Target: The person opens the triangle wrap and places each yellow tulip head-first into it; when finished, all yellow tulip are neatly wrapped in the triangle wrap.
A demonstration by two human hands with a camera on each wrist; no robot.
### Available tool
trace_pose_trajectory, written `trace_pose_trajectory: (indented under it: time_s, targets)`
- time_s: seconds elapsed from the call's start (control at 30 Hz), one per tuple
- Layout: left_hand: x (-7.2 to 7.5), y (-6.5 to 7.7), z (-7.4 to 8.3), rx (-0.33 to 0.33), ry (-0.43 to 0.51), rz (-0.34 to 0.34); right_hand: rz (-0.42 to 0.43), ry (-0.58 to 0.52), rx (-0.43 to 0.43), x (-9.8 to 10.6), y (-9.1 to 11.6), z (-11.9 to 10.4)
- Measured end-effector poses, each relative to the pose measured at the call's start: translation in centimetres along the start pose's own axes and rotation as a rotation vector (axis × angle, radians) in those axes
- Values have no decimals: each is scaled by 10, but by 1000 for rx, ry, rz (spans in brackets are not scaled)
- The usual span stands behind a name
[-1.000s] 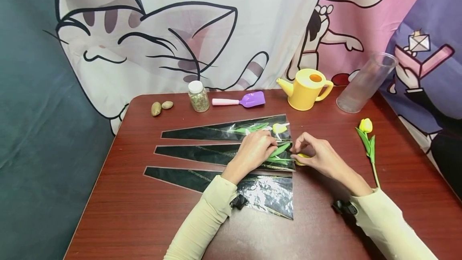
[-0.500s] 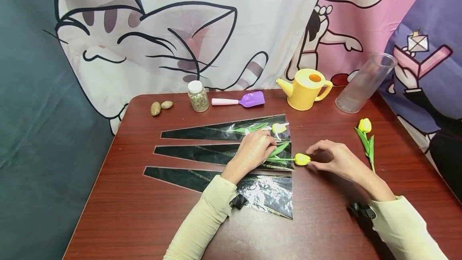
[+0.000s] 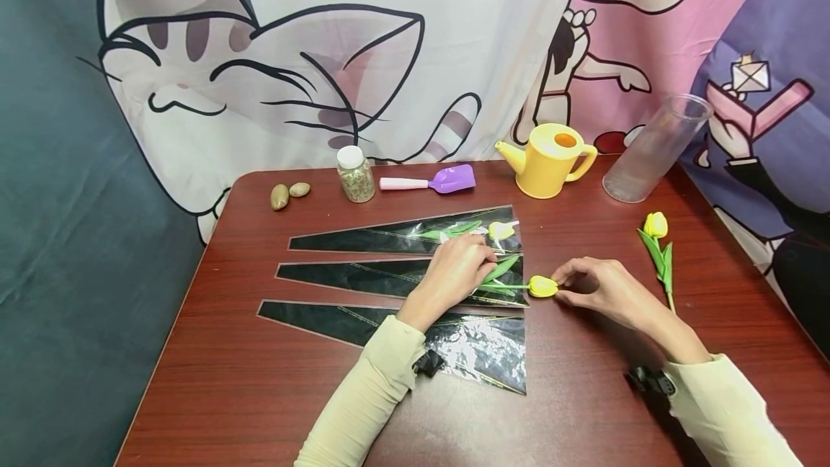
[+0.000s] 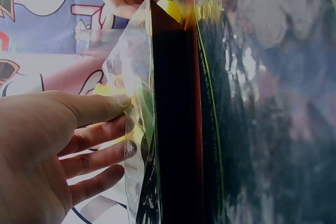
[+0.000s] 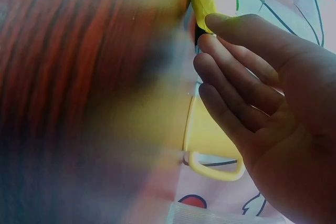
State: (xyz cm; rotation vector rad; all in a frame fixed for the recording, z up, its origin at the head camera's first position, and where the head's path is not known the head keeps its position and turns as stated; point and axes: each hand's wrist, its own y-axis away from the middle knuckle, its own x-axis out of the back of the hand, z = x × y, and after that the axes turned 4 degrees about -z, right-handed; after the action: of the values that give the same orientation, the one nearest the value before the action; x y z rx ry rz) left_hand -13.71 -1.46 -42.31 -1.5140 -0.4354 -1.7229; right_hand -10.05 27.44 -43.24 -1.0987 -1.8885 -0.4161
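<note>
Three tapered flower sleeves, clear film over black backing, lie on the table. My left hand pinches the clear film of the middle sleeve near its wide mouth; in the left wrist view the thumb and fingers are at the film's edge. A yellow tulip has its green stem and leaves in that mouth, with the bloom just outside. The thumb and fingertips of my right hand pinch the bloom's tip. The far sleeve has a yellow tulip inside; the near sleeve shows no flower.
Another yellow tulip lies at the right. Along the back stand a yellow watering can, a clear cylinder vase and a white-capped jar. A purple scoop and two brownish stones lie there too.
My right hand has drawn back to the right from the sleeve's mouth to the bloom's tip, uncovering the yellow bloom. My left hand has stayed in place.
</note>
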Motion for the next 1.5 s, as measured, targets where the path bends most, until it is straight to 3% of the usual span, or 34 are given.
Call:
trace_pose_trajectory:
  time_s: [0.77,1.23,1.5]
  targets:
    - [2,0,4,7,-11,-6,-15,-162,45,-21,-28,-18]
    - [1,-1,3,8,-15,-15,-26,-149,46,-23,-35,-21]
    - [2,-1,3,30,42,-41,28,-94,26,-13,-25,-19]
